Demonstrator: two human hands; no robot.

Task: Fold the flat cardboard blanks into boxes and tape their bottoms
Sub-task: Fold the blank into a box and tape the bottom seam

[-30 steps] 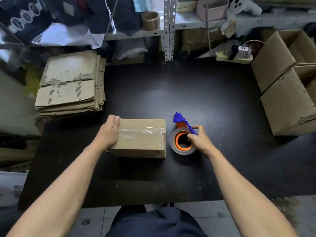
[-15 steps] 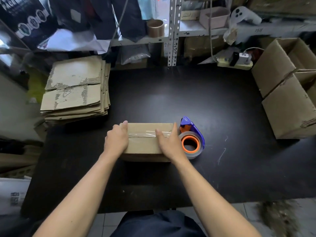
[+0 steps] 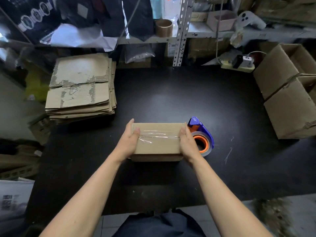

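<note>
Cardboard box (image 3: 157, 142), seam taped, sits on the black counter (image 3: 171, 100), gripped at its ends by the left hand (image 3: 128, 141) and right hand (image 3: 187, 142), fingers curled on it. Tape dispenser (image 3: 202, 134) touches its right. Farther: blanks (image 3: 80, 86) stacked left, open boxes (image 3: 290, 89) right, contents unseen.

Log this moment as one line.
left hand: grips box | right hand: grips box | seam: taped | tape dispenser: on table

A small label on the grey plastic bag (image 3: 139, 53) under the shelf (image 3: 145, 39) is printed with characters too small to be read with certainty. White markings on the blue tape dispenser (image 3: 201, 129) and dark print on the white sheet (image 3: 12, 199) at lower left are blurred and cannot be read.
</note>
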